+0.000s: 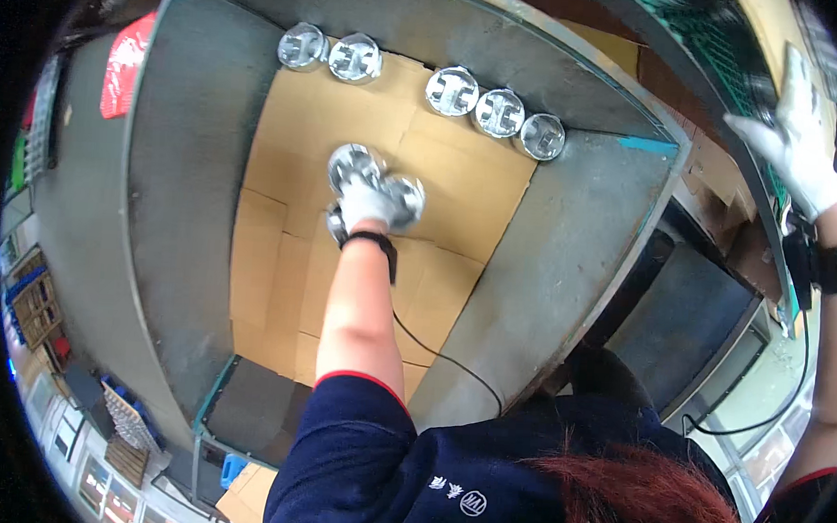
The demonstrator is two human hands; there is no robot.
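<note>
My left hand (365,207), in a white glove, reaches into a grey metal bin. Its fingers close among three silvery engine pistons clustered there: one piston (354,161) beyond it, a second piston (407,200) to its right and a third piston (334,223) to its left. The glove hides the fingertips, so which of them it grips is partly covered. At the far right my right hand (795,153), also in a white glove, is raised with fingers spread and holds nothing. It is near a green mesh panel (762,109).
Flattened cardboard (331,129) lines the bin floor. Along the far wall stand more pistons: a pair (355,58) at the left and three (499,112) towards the right. Metal side walls (571,232) enclose the space. A black cable (447,358) trails from my left wrist.
</note>
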